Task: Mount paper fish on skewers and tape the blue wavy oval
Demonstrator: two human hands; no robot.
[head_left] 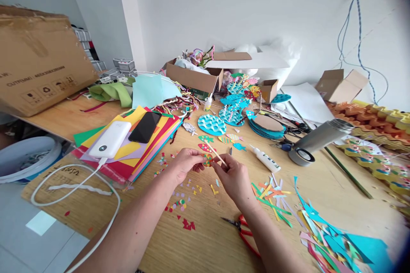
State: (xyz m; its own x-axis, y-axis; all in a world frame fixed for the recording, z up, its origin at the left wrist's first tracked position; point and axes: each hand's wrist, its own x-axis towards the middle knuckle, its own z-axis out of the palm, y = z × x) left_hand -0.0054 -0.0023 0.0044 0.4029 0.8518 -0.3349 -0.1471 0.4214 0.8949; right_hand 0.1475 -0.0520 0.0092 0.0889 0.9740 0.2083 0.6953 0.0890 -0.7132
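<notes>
Between my hands is a small paper fish (pixel 207 160) in green and yellow with red marks. My left hand (pixel 188 164) pinches its left side between thumb and fingers. My right hand (pixel 233 175) touches its right edge and grips a thin wooden stick (pixel 218 153), which slants up to the left above the fish. Just beyond lie more cut paper fish, among them a blue one (pixel 239 146) and a striped one (pixel 226 140). A white glue bottle (pixel 265 158) lies to the right of my right hand. Red-handled scissors (pixel 245 230) rest partly under my right forearm.
Coloured paper sheets (pixel 141 153) carry a white power bank (pixel 110 140) and a black phone (pixel 145 127) at left; its white cable loops near my left arm. Paper strips (pixel 273 198) and a metal flask (pixel 323 136) are at right. Blue wavy discs (pixel 211 125) lie behind.
</notes>
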